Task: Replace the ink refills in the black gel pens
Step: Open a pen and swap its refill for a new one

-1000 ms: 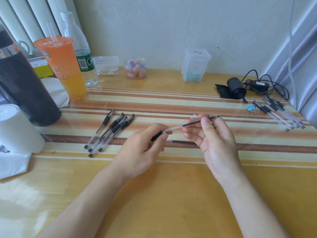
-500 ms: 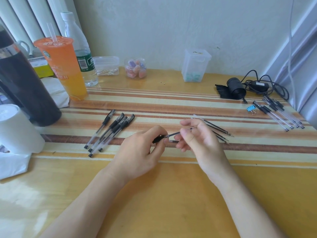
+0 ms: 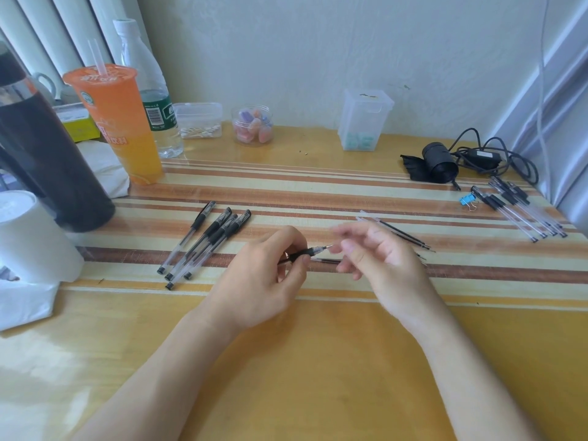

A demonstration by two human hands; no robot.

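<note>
Four capped pens (image 3: 206, 243) lie in a loose fan on the striped mat (image 3: 318, 192), well to the left of my left hand (image 3: 264, 281). That hand is curled round one pen (image 3: 305, 252). Thumb and forefinger pinch its black grip, most of the barrel is hidden behind the hand, and the metal tip points right. Just below the tip a loose refill (image 3: 326, 260) lies flat on the brown stripe, its ends hidden by both hands. My right hand (image 3: 378, 259) hovers just beside the tip, motion-blurred, with fingers loosely spread and nothing in them that I can see. I cannot tell whether a fingertip touches the tip. Beyond it spare refills (image 3: 404, 234) lie slanted on the mat. Far right sit a blue clip (image 3: 467, 198) and a second bunch (image 3: 525, 214) of pens.
</note>
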